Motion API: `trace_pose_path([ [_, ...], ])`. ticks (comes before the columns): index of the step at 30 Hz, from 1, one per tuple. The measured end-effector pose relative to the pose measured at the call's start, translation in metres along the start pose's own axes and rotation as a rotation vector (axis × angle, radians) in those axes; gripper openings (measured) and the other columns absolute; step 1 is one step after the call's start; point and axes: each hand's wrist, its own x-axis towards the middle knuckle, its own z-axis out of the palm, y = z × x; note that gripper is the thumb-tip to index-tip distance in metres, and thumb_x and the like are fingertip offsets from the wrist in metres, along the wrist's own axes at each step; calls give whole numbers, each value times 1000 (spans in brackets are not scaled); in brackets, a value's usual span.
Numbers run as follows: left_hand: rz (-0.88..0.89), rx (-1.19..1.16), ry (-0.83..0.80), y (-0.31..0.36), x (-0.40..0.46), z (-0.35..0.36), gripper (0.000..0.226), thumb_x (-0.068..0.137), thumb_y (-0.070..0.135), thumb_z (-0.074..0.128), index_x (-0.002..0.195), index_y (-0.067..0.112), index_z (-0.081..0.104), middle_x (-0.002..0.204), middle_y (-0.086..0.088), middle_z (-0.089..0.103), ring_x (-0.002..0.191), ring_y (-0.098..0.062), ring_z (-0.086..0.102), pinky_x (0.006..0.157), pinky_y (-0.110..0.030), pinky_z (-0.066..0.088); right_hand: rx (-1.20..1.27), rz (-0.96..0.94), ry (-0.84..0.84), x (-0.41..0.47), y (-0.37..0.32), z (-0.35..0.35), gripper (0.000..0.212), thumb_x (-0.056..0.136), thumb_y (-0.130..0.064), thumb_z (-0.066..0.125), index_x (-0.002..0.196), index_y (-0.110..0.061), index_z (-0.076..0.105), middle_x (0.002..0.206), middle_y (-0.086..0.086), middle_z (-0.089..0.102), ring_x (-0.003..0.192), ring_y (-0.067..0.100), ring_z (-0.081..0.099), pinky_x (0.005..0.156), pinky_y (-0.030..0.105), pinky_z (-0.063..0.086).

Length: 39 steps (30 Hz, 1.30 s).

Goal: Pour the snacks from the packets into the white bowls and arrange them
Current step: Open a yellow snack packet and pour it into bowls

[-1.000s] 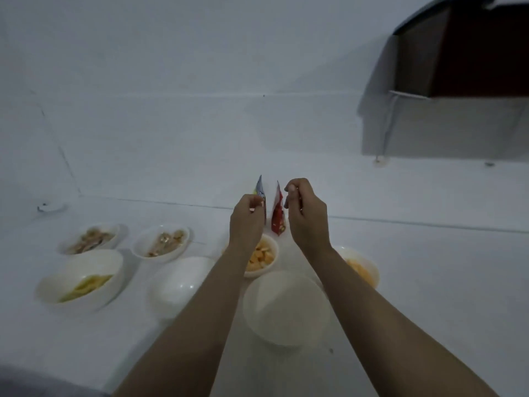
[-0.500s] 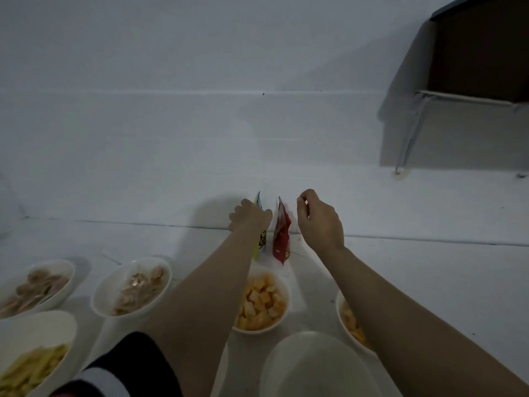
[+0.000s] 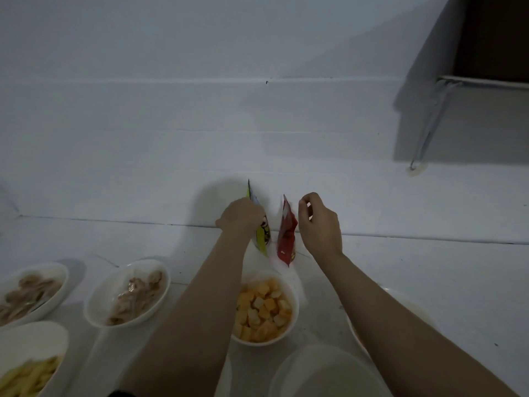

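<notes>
My left hand grips a yellow snack packet held upright near the back wall. Just to its right a red packet stands upright too. My right hand is right beside it with fingers curled. Its thumb side touches the packet's edge, and I cannot tell whether it grips the packet. Below the packets is a white bowl of orange cubes. An empty white bowl sits at the bottom edge.
On the white surface at left stand two bowls of brown snacks and a bowl of yellow sticks. Another bowl is mostly hidden under my right forearm. A dark cabinet hangs at the upper right.
My head has come lower and closer, so the bowls look larger. Both hands carried the packets toward the back wall, and my right hand's pinch on the red packet's top has loosened.
</notes>
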Motion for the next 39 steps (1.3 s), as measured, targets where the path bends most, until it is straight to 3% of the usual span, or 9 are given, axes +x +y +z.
trace_pose_path([
  [6, 199, -250, 269, 26, -132, -37, 30, 99, 27, 38, 71, 18, 42, 69, -2, 50, 68, -22, 49, 69, -35, 45, 151, -11, 117, -31, -39, -39, 15, 102, -25, 41, 94, -19, 53, 68, 4, 62, 57, 25, 58, 55, 41, 49],
  [11, 361, -561, 191, 49, -223, -21, 34, 101, 32, 42, 72, 17, 50, 68, -1, 57, 63, -21, 53, 60, -32, 42, 261, -27, 191, -77, -56, -106, 13, 101, -23, 46, 94, -16, 55, 66, 7, 61, 55, 23, 54, 54, 35, 44],
  [14, 455, -597, 94, 73, -273, -9, 35, 102, 28, 44, 67, 20, 46, 60, 5, 49, 51, -3, 43, 51, -18, 36, 287, -7, 237, -103, -51, -156, 14, 99, -19, 48, 89, -14, 56, 62, 2, 56, 51, 6, 47, 48, 20, 37],
  [19, 503, -653, -113, 114, -330, 17, 31, 99, 28, 48, 88, 2, 60, 78, -13, 63, 69, -26, 57, 66, -38, 49, 266, 81, 244, -141, -26, -238, 16, 98, -18, 50, 85, -11, 58, 63, 0, 54, 51, 2, 45, 47, 12, 36],
  [22, 490, -674, -233, 134, -362, 43, 32, 97, 29, 52, 87, 0, 60, 75, -13, 60, 66, -17, 54, 68, -40, 52, 241, 167, 212, -167, -4, -279, 17, 96, -19, 52, 81, -13, 59, 64, 2, 56, 51, 3, 45, 47, 15, 36],
  [25, 453, -649, -338, 146, -384, 76, 35, 96, 35, 55, 92, 1, 63, 89, -18, 68, 78, -27, 66, 80, -48, 56, 219, 237, 187, -197, 22, -309, 17, 94, -19, 53, 79, -15, 60, 66, 6, 60, 51, 4, 47, 49, 19, 39],
  [29, 387, -683, -474, 150, -416, 117, 22, 100, 30, 52, 98, 13, 66, 87, -1, 67, 78, -14, 66, 60, -19, 54, 196, 322, 119, -236, 56, -334, 17, 94, -19, 54, 79, -15, 60, 70, 9, 63, 54, 7, 50, 52, 23, 41],
  [34, 349, -498, -511, 139, -443, 164, 27, 99, 37, 49, 89, 17, 64, 84, -1, 65, 81, -18, 62, 75, -34, 51, 199, 403, -16, -271, 91, -346, 20, 95, -20, 53, 78, -16, 62, 70, 8, 63, 59, 12, 52, 57, 28, 42],
  [39, 365, -507, -356, 135, -452, 169, 57, 90, 59, 50, 63, 9, 52, 62, -6, 53, 60, -18, 49, 62, -32, 39, 194, 415, -95, -275, 100, -357, 24, 95, -26, 54, 76, -16, 63, 67, 7, 62, 53, 5, 50, 55, 23, 42],
])
